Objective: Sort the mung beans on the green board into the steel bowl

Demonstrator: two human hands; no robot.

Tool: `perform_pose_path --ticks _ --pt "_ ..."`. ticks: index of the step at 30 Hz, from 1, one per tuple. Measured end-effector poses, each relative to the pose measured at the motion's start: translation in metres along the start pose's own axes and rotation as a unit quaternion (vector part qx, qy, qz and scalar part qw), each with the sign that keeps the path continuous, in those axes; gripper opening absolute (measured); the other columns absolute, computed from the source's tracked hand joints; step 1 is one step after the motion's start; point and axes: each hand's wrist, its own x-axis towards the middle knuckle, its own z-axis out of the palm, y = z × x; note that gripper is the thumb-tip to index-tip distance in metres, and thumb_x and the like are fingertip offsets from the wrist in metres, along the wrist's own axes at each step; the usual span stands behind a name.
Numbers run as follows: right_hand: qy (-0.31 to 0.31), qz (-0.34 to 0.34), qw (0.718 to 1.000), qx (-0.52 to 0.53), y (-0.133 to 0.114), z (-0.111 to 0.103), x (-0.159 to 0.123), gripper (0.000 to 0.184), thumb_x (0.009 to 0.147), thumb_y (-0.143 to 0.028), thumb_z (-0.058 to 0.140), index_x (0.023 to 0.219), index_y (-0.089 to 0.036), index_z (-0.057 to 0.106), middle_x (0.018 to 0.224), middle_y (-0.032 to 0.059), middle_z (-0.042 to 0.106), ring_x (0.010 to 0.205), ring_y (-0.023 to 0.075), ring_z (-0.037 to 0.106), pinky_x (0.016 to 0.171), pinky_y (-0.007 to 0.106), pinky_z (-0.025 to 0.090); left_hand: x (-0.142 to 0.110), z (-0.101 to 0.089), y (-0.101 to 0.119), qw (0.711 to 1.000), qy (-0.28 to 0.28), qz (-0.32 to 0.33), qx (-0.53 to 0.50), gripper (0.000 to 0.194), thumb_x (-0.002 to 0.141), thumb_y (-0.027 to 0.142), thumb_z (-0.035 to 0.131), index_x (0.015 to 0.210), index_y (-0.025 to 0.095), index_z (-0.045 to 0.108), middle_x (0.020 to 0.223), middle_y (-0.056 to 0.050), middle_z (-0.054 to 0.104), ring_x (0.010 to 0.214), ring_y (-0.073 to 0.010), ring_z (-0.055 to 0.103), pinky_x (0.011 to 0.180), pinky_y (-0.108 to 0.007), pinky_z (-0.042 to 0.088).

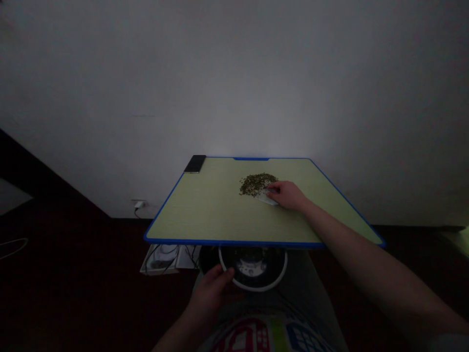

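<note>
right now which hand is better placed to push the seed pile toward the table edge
Right. The right hand already rests on a white card touching the seed pile on the table. The left hand is below the edge, holding the bowl.

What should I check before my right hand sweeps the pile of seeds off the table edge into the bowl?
1. Right hand holds a white card against the seed pile: ok.
2. Left hand grips the bowl rim: ok.
3. Bowl sits under the table edge: ok.
4. Bowl lines up with the pile: ok, roughly.
5. Phone lies clear at the far corner: ok.
6. Stray seeds elsewhere: cannot tell, too dim.
</note>
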Motion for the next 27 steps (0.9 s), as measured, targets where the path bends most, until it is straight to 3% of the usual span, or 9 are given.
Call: perform_pose_path --ticks 27 --pt "0.055 0.015 0.998 0.010 -0.016 0.002 -0.007 0.029 0.077 -0.034 0.059 0.101 -0.021 0.070 0.083 0.0038 0.071 0.074 0.0169 0.062 0.068 0.026 0.043 0.003 0.000 -0.002 1.000 0.006 0.002 -0.004 0.020 0.072 0.028 0.068 0.088 0.016 0.068 0.090 -0.010 0.076 0.081 -0.0272 0.070 0.072 -0.040 0.054"
